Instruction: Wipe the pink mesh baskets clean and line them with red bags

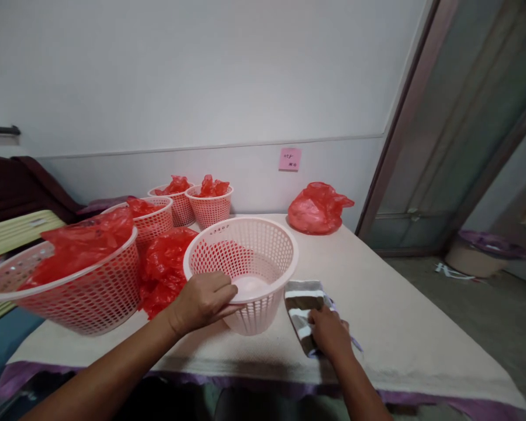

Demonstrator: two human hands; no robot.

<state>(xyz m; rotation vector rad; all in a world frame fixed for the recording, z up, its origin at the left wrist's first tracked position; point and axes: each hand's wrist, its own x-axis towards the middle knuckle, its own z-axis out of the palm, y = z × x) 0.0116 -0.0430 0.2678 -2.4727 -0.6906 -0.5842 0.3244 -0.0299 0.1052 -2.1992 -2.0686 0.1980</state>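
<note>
My left hand grips the near rim of an empty pink plastic basket that stands tilted toward me on the table. My right hand rests on a folded brown cloth with white stripes, lying on the table just right of the basket. Whether the fingers pinch the cloth or only press on it I cannot tell.
To the left stand several pink baskets holding red plastic bags: a large one nearest, others toward the wall. A loose red bag lies between baskets, another by the wall. The table's right edge drops to the floor beside a door.
</note>
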